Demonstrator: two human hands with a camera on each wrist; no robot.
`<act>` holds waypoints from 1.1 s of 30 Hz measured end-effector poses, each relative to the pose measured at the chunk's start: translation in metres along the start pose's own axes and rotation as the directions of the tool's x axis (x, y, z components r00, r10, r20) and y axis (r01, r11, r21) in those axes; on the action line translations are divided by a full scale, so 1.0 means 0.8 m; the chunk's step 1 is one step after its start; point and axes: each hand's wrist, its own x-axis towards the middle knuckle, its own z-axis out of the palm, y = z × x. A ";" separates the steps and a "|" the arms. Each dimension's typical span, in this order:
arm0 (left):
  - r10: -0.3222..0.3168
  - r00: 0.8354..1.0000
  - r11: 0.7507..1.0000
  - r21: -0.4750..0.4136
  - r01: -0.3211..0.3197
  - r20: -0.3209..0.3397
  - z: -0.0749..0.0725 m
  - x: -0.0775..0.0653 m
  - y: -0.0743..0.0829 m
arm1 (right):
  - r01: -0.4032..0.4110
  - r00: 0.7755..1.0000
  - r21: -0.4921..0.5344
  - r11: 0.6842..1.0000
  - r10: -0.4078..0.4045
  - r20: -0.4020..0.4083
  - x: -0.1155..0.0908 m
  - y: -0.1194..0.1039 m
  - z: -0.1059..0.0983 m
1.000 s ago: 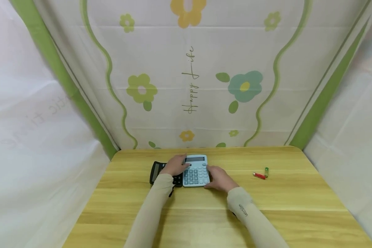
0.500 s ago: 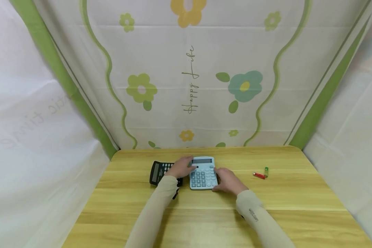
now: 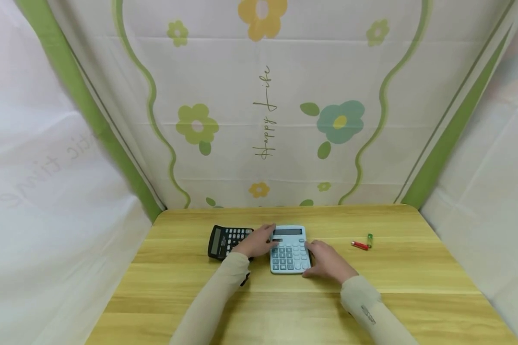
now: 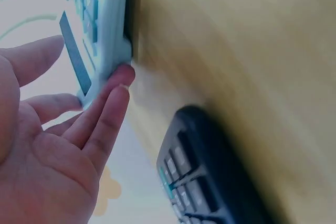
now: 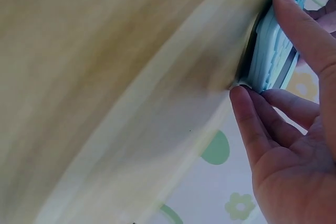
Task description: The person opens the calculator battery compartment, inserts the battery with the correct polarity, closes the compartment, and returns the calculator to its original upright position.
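Observation:
A light blue calculator [image 3: 290, 258] lies face up on the table, held at its sides between both hands. My left hand [image 3: 255, 242] grips its left edge near the display. In the left wrist view, the fingers of that hand [image 4: 63, 129] meet the edge of the blue calculator [image 4: 113, 19] while the thumb is over its face. My right hand [image 3: 330, 261] holds the opposite edge, the thumb toward the near corner and the fingers farther up. A black calculator [image 3: 217, 242] lies to the left, partly hidden by my left hand.
To the right, a small red cylinder [image 3: 360, 246] lies beside a small green one [image 3: 370, 240] on the wooden table [image 3: 285, 316]. A flower-printed cloth [image 3: 224, 72] hangs behind the table's far edge, and white cloth hangs at both sides.
Both hands have moved the blue calculator to the right and toward the near edge, apart from the black calculator. More of the black calculator's keys now show.

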 end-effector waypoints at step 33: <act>0.051 0.999 0.980 -0.193 -0.053 -0.019 -0.007 -0.029 0.004 | -0.001 1.000 0.009 1.000 0.002 -0.012 -0.020 -0.005 0.003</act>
